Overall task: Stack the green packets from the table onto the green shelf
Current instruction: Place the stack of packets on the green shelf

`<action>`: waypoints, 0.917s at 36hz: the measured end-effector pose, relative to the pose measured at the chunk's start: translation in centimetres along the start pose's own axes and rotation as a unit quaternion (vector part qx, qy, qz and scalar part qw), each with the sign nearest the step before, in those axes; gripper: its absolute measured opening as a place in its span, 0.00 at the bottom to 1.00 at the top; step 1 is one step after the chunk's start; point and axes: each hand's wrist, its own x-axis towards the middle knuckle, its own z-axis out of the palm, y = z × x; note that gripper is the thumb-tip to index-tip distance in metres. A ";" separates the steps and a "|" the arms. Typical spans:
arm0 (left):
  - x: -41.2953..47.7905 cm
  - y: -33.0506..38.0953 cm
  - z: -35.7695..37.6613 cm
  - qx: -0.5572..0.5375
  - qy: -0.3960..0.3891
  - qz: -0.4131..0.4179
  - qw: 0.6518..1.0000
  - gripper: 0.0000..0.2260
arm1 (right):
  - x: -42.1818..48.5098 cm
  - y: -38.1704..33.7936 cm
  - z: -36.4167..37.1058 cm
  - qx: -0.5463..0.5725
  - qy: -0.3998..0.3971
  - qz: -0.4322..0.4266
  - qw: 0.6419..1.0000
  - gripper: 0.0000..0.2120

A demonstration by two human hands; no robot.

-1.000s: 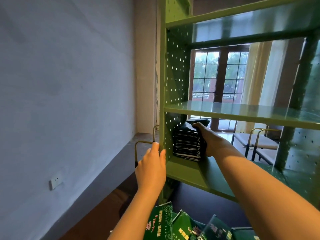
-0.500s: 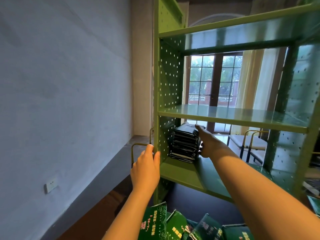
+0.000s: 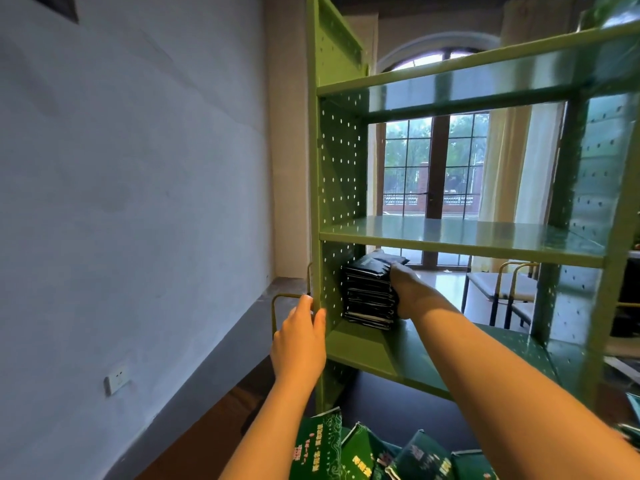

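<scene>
Nearest, loose green packets (image 3: 346, 452) are still lying on the dark worktop (image 3: 408, 414), so much of the job is still waiting. Just beyond them the left hand (image 3: 299, 336) is keeping its grip on the front upright (image 3: 317, 202) of the green shelf (image 3: 460, 244), fingers on one side, thumb on the other. Farther in, the right hand (image 3: 408, 289) is staying clamped on the right side of the stack (image 3: 367, 296), which is sitting on the lower board, close against the perforated side panel (image 3: 341, 174). Since a second ago little is changing. The hand is probably squaring the stack before letting go. The right arm is reaching out nearly straight.
</scene>
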 end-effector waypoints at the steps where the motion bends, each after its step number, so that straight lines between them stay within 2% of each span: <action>1: 0.0 0.0 0.0 0.001 -0.001 0.001 1.000 0.11 | -4.5 -0.9 0.5 -0.022 0.017 -0.025 0.999 0.11; 2: 0.0 0.1 -0.1 0.003 -0.001 0.002 1.000 0.10 | -9.2 -2.3 0.8 -0.001 0.024 -0.026 0.999 0.11; 7: -0.2 0.5 -0.3 0.002 0.003 -0.008 1.000 0.10 | -15.6 -3.7 0.4 0.008 0.008 -0.010 1.000 0.21; 9: -0.3 0.7 -0.3 0.001 0.002 -0.013 1.000 0.11 | -18.3 -3.9 0.3 0.004 0.013 -0.027 1.000 0.17; 12: -0.2 0.8 -0.6 -0.028 0.001 -0.028 0.999 0.10 | -19.7 -2.5 0.2 0.051 0.064 -0.051 0.995 0.11; 15: -0.6 0.9 -1.0 -0.080 -0.009 -0.043 0.996 0.09 | -21.3 -1.2 -0.4 0.039 0.088 -0.070 0.993 0.14; 17: -1.1 1.1 -1.2 -0.101 -0.032 -0.051 0.993 0.10 | -22.7 -0.5 -0.9 0.052 0.077 -0.073 0.993 0.11; 19: -2.0 1.4 -1.2 -0.105 -0.053 -0.063 0.991 0.15 | -24.5 0.4 -1.7 0.038 0.045 -0.096 0.994 0.08; 22: -3.8 2.6 -1.2 -0.062 -0.065 -0.094 0.991 0.29 | -26.8 1.3 -2.9 -0.038 0.031 -0.128 0.991 0.07; 25: -6.0 4.3 -1.9 -0.054 -0.073 -0.082 0.992 0.33 | -29.8 1.6 -4.5 -0.088 -0.004 -0.157 0.984 0.15; 28: -8.4 5.6 -2.5 -0.057 -0.111 -0.043 0.991 0.29 | -32.5 2.4 -6.6 -0.124 -0.024 -0.163 0.978 0.16; 33: -13.1 7.9 -3.9 -0.112 -0.255 0.024 0.960 0.17 | -38.1 3.4 -10.7 -0.158 -0.082 -0.178 0.968 0.11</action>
